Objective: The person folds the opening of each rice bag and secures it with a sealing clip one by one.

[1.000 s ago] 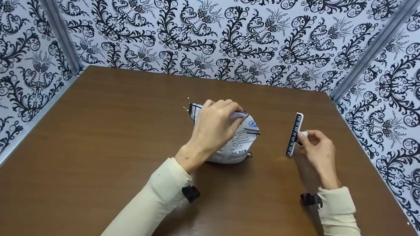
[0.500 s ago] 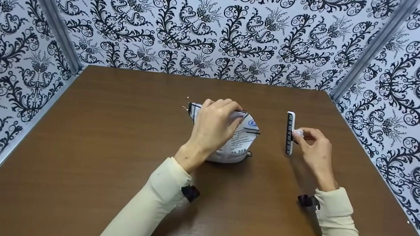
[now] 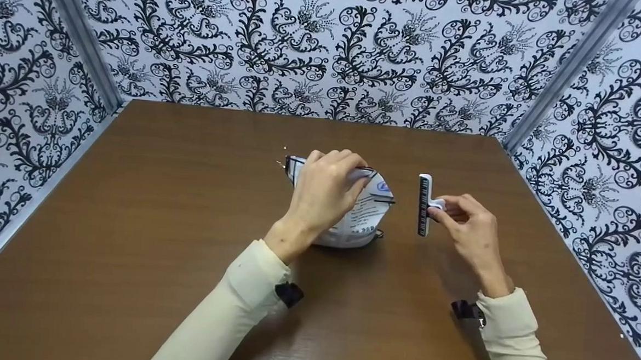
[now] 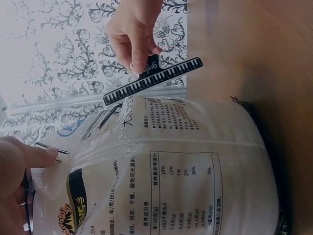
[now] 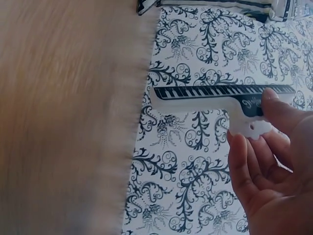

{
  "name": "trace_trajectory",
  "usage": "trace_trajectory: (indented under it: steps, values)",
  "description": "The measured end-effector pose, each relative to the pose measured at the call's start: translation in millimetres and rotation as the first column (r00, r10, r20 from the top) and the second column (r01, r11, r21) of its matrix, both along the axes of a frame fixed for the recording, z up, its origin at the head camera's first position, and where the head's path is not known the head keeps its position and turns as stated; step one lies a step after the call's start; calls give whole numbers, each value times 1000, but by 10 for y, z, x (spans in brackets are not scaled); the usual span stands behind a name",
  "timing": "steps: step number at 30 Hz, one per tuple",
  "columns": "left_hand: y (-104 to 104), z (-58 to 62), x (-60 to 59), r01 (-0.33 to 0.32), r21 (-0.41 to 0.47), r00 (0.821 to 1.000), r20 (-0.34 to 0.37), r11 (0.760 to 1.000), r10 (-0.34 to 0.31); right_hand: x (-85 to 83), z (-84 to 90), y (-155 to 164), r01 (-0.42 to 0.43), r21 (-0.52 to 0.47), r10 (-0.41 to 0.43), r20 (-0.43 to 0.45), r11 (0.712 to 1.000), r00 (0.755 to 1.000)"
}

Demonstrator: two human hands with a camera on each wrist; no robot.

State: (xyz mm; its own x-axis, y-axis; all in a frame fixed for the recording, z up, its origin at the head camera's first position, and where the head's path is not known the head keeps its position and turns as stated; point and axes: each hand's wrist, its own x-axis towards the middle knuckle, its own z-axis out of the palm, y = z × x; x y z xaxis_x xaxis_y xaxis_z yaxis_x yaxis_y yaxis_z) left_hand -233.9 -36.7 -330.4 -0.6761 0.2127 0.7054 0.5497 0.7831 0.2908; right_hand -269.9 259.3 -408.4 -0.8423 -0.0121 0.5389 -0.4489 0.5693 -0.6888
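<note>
Near the table [image 3: 132, 219] centre, a white printed bag [image 3: 365, 218], pinched at its top edge by the left hand [image 3: 325, 194]. At 3 o'clock from the bag, close but apart, a piano-key clip [image 3: 423, 204], long axis from 12 to 6 o'clock, held by its tab in the right hand [image 3: 469, 229], the nearer hand.

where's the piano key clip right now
In the head view the piano-key clip is held off the table in the right hand, just right of the white bag that the left hand grips at its top.
</note>
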Motion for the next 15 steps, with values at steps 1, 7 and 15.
trace_trajectory:
  steps: [1, 7, 15]
  values:
    - [0, -1, 1, 1, 1, 1000, 0, 1000, -1, 7, 1, -6, -12, -2, 12, 1, 1000, 1000]
    - [2, -12, -9, 3, 5, 1000, -10, 1000, -3, 46, -2, -27, -40, 30, 40, 6, 999, 999]
    - [13, -21, -18, 3, 12, 1000, -31, 1000, -2, 96, 16, -48, -124, 65, 127, -47, 990, 991]
